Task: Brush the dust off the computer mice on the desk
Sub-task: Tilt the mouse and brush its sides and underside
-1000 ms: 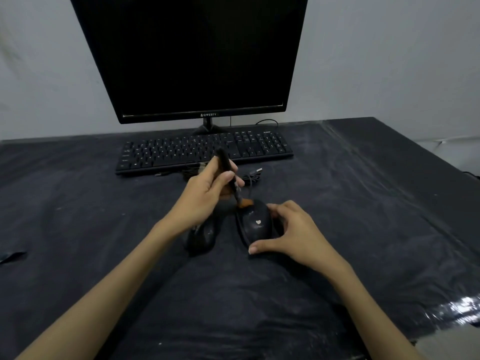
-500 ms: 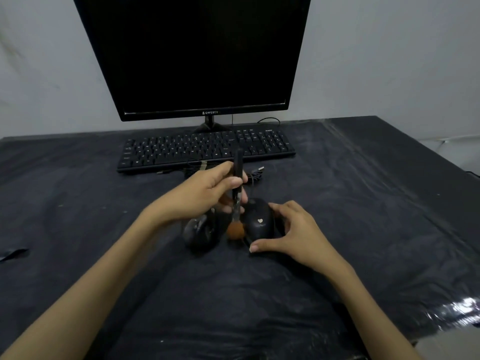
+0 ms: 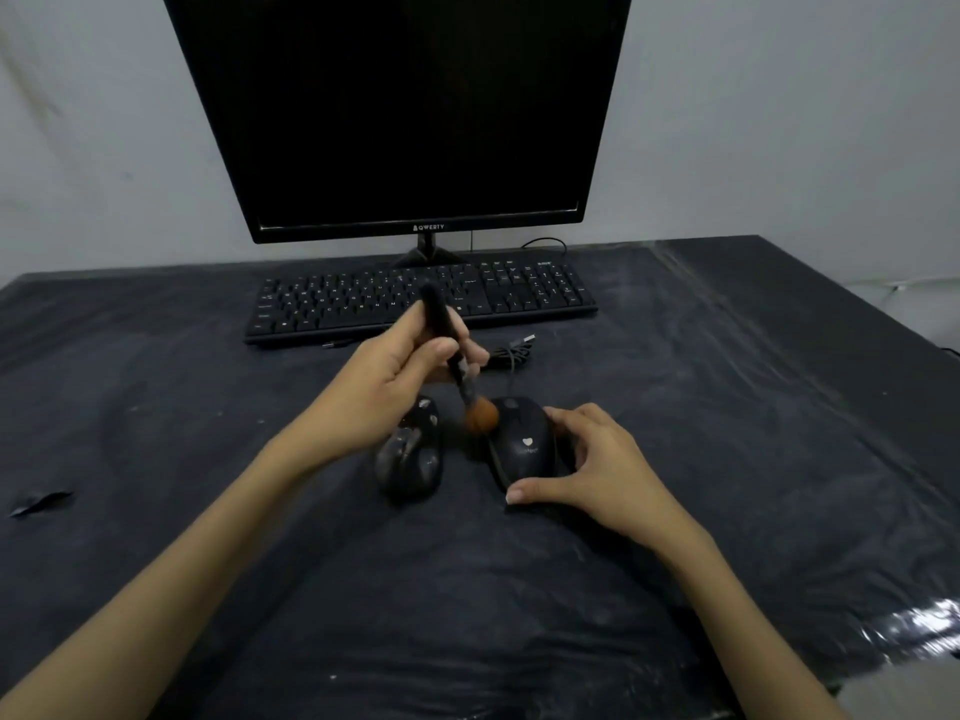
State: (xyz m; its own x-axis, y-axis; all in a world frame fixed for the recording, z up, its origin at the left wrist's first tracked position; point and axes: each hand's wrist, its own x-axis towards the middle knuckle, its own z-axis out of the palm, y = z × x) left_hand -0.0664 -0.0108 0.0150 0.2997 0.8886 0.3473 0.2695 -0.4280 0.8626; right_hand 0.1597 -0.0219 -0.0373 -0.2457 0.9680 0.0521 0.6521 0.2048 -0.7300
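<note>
Two forearms reach in from the near edge of the desk [image 3: 156,407], which is covered with a dark, dust-streaked plastic sheet.

Step in hand, judged from the layout: brushing the right mouse [image 3: 522,441] while it is steadied.

1. Hold the mouse in place. The right hand [image 3: 587,470] cups its right side, thumb tip on the desk at the near end and fingers curved round the far right edge. The grip is a loose brace round the mouse body, not a lift.
2. Sweep with light strokes. The left hand [image 3: 400,376] pinches the black handle of the brush [image 3: 457,366] between thumb and fingers; the grip is closed on the handle. The handle tilts up and away to the left, and the orange bristle head sits at the mouse's far left edge, next to the buttons. Whether the bristles press on the shell or only graze it cannot be told, as the head is blurred.
3. Direct strokes away from the left mouse [image 3: 410,457], which lies just beside the right one and shows pale dust patches. It probably remains to be cleaned.

Beyond the mice, a loose cable [image 3: 511,350] with a USB plug lies on the desk. Further back are the keyboard [image 3: 421,304] and the dark monitor [image 3: 405,111].
</note>
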